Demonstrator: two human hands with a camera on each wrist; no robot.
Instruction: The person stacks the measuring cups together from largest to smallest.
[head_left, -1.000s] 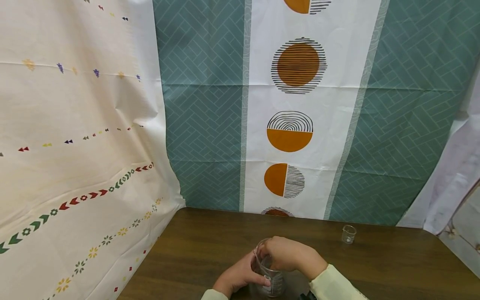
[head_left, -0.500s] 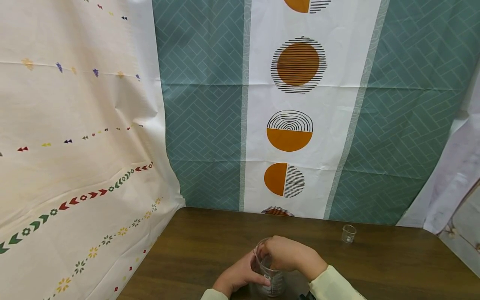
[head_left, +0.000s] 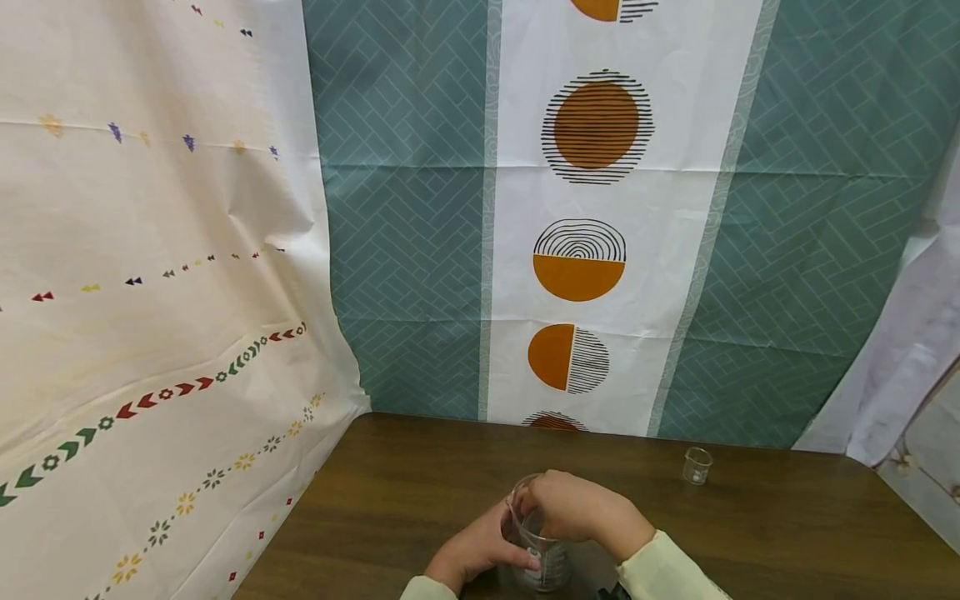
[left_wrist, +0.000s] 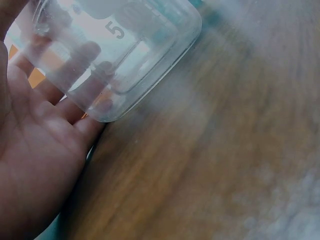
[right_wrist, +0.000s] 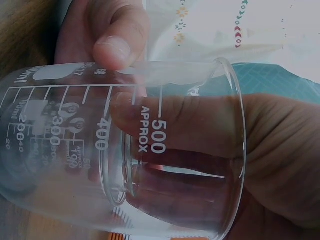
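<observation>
A large clear glass beaker (head_left: 553, 571), marked to 500 in the right wrist view, stands low in the head view. My left hand (head_left: 480, 546) grips its side, thumb in front and fingers behind the glass. My right hand (head_left: 576, 508) reaches down through the mouth. Inside sits a smaller graduated beaker (right_wrist: 75, 155), nested in the large one. The right thumb (right_wrist: 150, 112) lies at the smaller beaker's rim, and the fingers pinch it there, partly blurred by the glass. From the left wrist, the large beaker's base (left_wrist: 150, 85) shows just beside the wooden surface.
Another small glass beaker (head_left: 697, 467) stands at the back right of the brown wooden table (head_left: 420, 467). A teal and white patterned cloth (head_left: 408, 250) hangs behind the table, and a cream patterned cloth (head_left: 165, 333) hangs at the left. A black object (head_left: 617, 592) peeks out near the right sleeve.
</observation>
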